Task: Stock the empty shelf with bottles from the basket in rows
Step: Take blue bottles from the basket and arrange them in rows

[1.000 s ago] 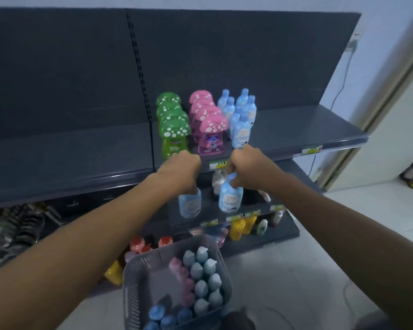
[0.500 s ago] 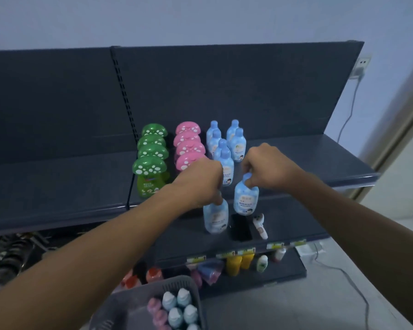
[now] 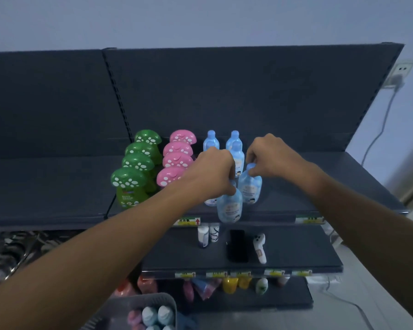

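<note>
Green row [image 3: 138, 160] and pink row [image 3: 177, 160] are shelved; left hand [image 3: 212, 172] pinches the near blue bottle [image 3: 229, 207] by its cap, right hand [image 3: 270, 156] likewise the far blue bottle [image 3: 250, 190]; the basket [image 3: 138, 300] holds more.

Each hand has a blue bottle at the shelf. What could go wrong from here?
1. The left hand holds the left bottle at the front edge of the shelf; set down there, it might tip off.
2. The right hand pinches the right bottle by its cap, close to the blue row; a swing could topple those.
</note>
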